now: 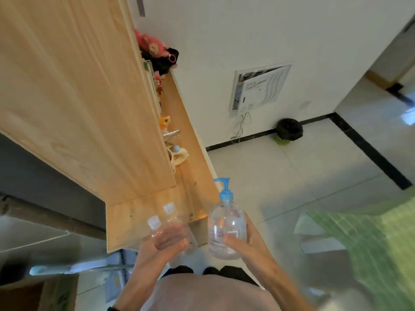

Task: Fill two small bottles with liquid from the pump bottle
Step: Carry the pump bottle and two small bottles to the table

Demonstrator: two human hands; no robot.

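A person stands beside a wooden shelf at the left, the left hand gripping two small bottles together, fingers curled around both. The bottles are clear and look empty, and their white caps appear to be on. To their right, the right hand holds the pump bottle upright in the air, fingers wrapped around its body, its blue pump head pointing left. Nothing rests on a bench. By this evidence the filling has not begun: both caps must come off and each bottle must be pumped full. Motion blur smears the hands, so the exact grip is unclear, and the liquid level in the pump bottle is hard to read. A black-lined bin stands by the far wall; a green cloth at the right is cut off by the picture's edge.
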